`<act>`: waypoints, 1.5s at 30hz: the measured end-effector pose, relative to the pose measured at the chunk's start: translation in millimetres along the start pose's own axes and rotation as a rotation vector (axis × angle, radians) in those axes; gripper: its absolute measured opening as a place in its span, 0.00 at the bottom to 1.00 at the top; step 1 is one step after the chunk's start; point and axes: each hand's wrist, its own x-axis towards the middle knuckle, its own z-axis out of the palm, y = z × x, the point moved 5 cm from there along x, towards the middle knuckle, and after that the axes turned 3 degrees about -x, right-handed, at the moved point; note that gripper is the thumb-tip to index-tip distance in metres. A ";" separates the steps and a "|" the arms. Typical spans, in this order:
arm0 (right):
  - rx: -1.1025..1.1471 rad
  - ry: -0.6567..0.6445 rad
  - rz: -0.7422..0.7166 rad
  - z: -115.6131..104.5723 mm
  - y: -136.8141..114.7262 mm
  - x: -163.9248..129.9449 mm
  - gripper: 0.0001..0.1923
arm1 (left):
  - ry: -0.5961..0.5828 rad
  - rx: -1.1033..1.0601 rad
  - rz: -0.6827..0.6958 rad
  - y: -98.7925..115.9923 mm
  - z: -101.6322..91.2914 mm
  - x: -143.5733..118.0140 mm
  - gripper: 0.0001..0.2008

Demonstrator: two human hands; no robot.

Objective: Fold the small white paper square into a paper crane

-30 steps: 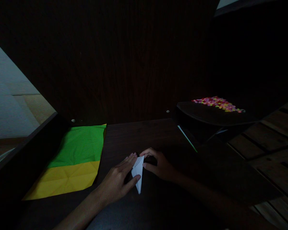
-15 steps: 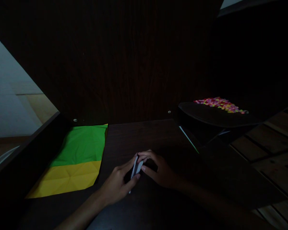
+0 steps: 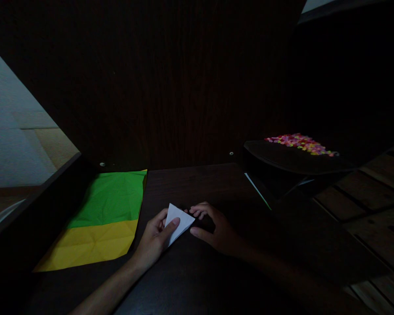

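Note:
A small piece of white paper folded into a triangle (image 3: 181, 224) is in my left hand (image 3: 154, 234), the thumb lying across its face and the fingers behind it. One corner of the triangle points right. Close to that corner is my right hand (image 3: 216, 229), its thumb and fingers apart with nothing seen between them. Both hands are just above the dark wooden desktop (image 3: 184, 280). To the left on the desktop lie creased sheets of paper, a green part (image 3: 114, 197) at the back and a yellow part (image 3: 95, 243) nearer me.
A dark upright panel (image 3: 170, 87) closes off the back. At right, a dark curved surface (image 3: 282, 159) holds a heap of small colourful pieces (image 3: 302, 143). A thin white-green strip (image 3: 258, 191) lies near the right edge. A raised side board (image 3: 36, 197) borders the left.
The white paper has turned from nearly edge-on to showing its flat triangular face. My left hand has shifted slightly left with it, and my right hand has come off the paper, fingers parted.

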 end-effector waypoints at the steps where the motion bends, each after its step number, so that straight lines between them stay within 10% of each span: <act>1: 0.020 -0.006 0.033 1.1 2.0 0.3 0.21 | -0.013 -0.030 -0.014 -1.4 1.0 -0.2 0.19; 10: -0.015 -0.001 0.137 0.5 3.6 3.2 0.03 | -0.139 -0.035 -0.069 -4.6 15.4 -8.8 0.19; 45: 0.274 -0.197 0.323 8.0 12.4 0.1 0.13 | -0.202 0.252 0.040 -1.7 8.5 -7.8 0.16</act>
